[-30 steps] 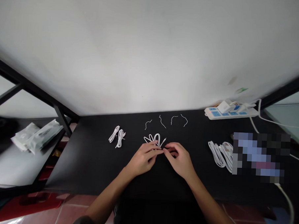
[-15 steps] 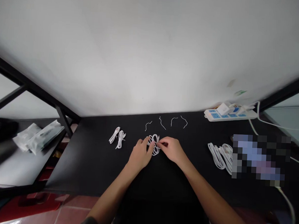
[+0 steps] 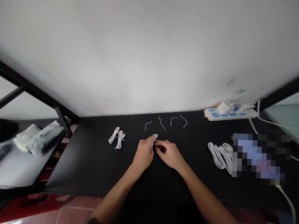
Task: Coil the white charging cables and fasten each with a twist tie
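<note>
A white cable, folded into a narrow bundle (image 3: 154, 140), stands up from between my hands at the middle of the black table (image 3: 87, 168). My left hand (image 3: 144, 153) is closed around its lower part, and the fingers of my right hand (image 3: 168, 153) press against it from the right. Most of the cable is hidden by my fingers. Beyond my hands lie several thin white twist ties, the nearest (image 3: 147, 125) just above the bundle. Two tied white cable bundles (image 3: 117, 137) lie to the left of my hands.
Loose coiled white cables (image 3: 219, 156) lie on the right, next to a pixelated patch (image 3: 259, 156). A white power strip with blue switches (image 3: 228, 114) stands at the far right edge. Plastic-wrapped packs (image 3: 39, 138) rest on a lower shelf at left.
The loose cable loops have been gathered into a tight narrow bundle. My hands have closed in around it and moved slightly toward me.
</note>
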`<state>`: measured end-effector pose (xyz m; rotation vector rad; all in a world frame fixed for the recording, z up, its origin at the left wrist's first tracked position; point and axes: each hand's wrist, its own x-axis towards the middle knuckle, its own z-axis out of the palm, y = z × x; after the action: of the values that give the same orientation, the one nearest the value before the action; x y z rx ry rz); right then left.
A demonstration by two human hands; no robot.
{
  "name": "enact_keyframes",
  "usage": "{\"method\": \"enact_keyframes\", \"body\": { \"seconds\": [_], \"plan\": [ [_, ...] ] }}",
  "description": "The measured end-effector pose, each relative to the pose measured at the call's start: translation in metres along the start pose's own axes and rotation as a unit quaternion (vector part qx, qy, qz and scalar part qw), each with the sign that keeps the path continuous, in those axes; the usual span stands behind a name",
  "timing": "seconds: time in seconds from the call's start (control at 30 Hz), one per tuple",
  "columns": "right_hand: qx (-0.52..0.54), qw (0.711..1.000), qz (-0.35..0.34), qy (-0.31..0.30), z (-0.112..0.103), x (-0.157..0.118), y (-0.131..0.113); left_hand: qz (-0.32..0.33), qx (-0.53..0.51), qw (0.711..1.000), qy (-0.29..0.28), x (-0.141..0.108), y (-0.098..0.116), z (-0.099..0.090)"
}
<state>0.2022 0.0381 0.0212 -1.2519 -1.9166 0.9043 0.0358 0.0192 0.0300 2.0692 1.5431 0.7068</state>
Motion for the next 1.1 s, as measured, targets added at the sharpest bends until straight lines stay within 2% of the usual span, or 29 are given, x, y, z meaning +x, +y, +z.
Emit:
{"method": "enact_keyframes", "body": {
  "seconds": [0.1, 0.23, 0.3, 0.4, 0.47, 0.6, 0.73, 0.83, 0.9, 0.93, 1.0, 1.1],
  "plan": [
    [0.089, 0.992, 0.072, 0.046, -0.001, 0.002, 0.003, 0.022, -0.019, 1.0, 0.008, 0.003, -0.003, 0.001],
    [0.132, 0.983, 0.111, 0.07, -0.004, 0.003, 0.007, 0.058, -0.075, 0.995, 0.011, 0.003, -0.009, 0.002],
    [0.144, 0.979, 0.121, 0.075, -0.005, 0.004, 0.008, 0.051, -0.107, 0.993, 0.019, 0.003, -0.011, 0.001],
    [0.172, 0.973, 0.132, 0.079, -0.005, 0.004, 0.01, 0.005, -0.198, 0.98, 0.017, 0.003, -0.012, 0.0],
    [0.179, 0.971, 0.133, 0.091, -0.003, 0.004, 0.01, -0.036, -0.315, 0.948, -0.006, 0.005, -0.012, 0.0],
    [0.207, 0.962, 0.129, 0.119, 0.003, 0.003, 0.009, -0.113, -0.525, 0.843, -0.039, 0.007, -0.012, -0.001],
    [0.301, 0.926, 0.177, 0.143, 0.006, 0.008, 0.006, -0.191, -0.615, 0.764, -0.029, 0.008, -0.006, -0.005],
    [0.34, 0.913, 0.194, 0.115, 0.006, 0.011, 0.003, -0.216, -0.64, 0.737, -0.038, 0.007, -0.001, -0.004],
    [0.305, 0.932, 0.165, 0.104, 0.006, 0.011, 0.0, -0.194, -0.631, 0.749, -0.055, 0.006, 0.002, 0.0],
    [0.27, 0.946, 0.142, 0.11, 0.006, 0.01, -0.001, -0.174, -0.617, 0.765, -0.067, 0.005, 0.002, 0.002],
    [0.191, 0.966, 0.101, 0.143, 0.007, 0.009, -0.004, -0.126, -0.563, 0.813, -0.074, 0.003, 0.003, 0.006],
    [0.119, 0.969, 0.068, 0.206, 0.009, 0.007, -0.006, -0.065, -0.455, 0.887, -0.04, 0.0, 0.003, 0.01]
  ]
}}
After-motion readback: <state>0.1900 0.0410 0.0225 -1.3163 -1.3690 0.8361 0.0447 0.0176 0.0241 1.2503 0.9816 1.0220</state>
